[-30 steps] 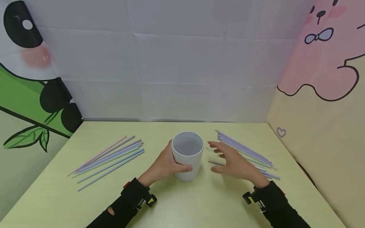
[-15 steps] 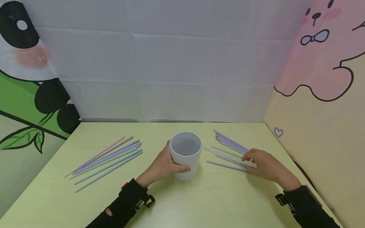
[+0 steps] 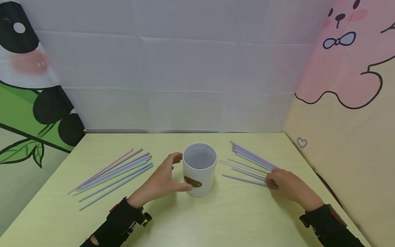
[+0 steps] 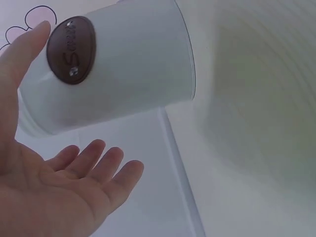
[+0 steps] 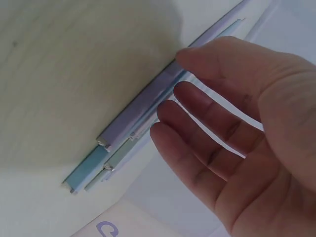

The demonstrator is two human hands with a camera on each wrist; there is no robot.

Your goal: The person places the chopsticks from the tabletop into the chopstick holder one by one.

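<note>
From the head camera, a white cup (image 3: 199, 169) stands upright near the middle of the pale green bench (image 3: 216, 219), its brown oval label (image 3: 192, 181) facing the person. The left hand (image 3: 162, 180) sits just beside the cup on its left, fingers spread and relaxed, the thumb tip near the label; its grip is released, holding nothing. The right hand (image 3: 285, 187) rests on the near end of a fan of purple and blue straws (image 3: 250, 163) lying to the right of the cup, fingertips down on them. A second bunch of straws (image 3: 114, 173) lies well apart on the left side of the bench.

From the left wrist camera, the left hand (image 4: 54, 197) is wide open, palm toward the cup (image 4: 118, 74), with a gap between the fingers and the cup wall.

From the right wrist camera, the right hand (image 5: 237, 133) has its fingers loosely bent over the straws (image 5: 143, 123), the thumb touching a purple one; whether the grip has closed on any straw I cannot tell
</note>
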